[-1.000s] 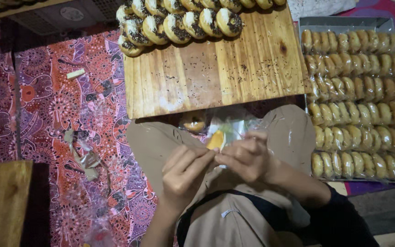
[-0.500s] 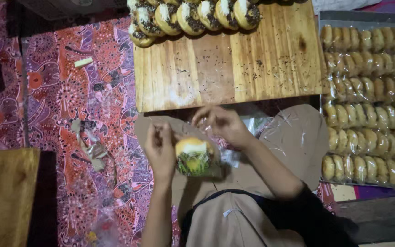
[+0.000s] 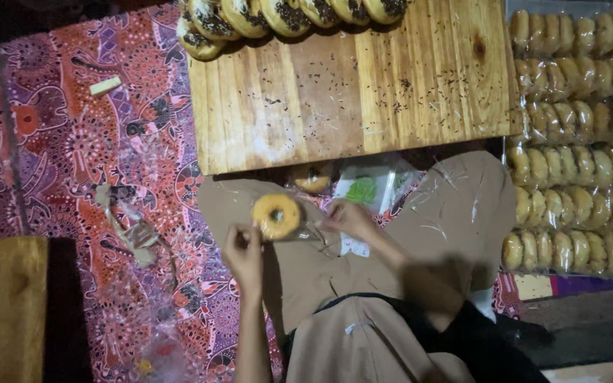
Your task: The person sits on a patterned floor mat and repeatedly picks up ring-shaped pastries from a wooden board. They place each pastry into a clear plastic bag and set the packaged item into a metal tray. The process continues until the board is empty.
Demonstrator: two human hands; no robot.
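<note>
Head view: a round golden doughnut (image 3: 276, 216) in a clear plastic wrapper (image 3: 306, 225) is held up over the lap, just below the near edge of the wooden surface (image 3: 352, 106). The grip of the left hand (image 3: 244, 250) is closed on the wrapper's left side beneath the doughnut; the right hand (image 3: 349, 216) is pinched shut on the wrapper's right end. A row of chocolate-sprinkled doughnuts (image 3: 285, 15) is lined along the far edge of the surface, whose middle is scattered with sprinkles. Wrapped doughnuts are stacked in rows in a tray (image 3: 580, 138) beside the right edge. A patterned cloth (image 3: 94, 142) is spread on the floor to the left.
</note>
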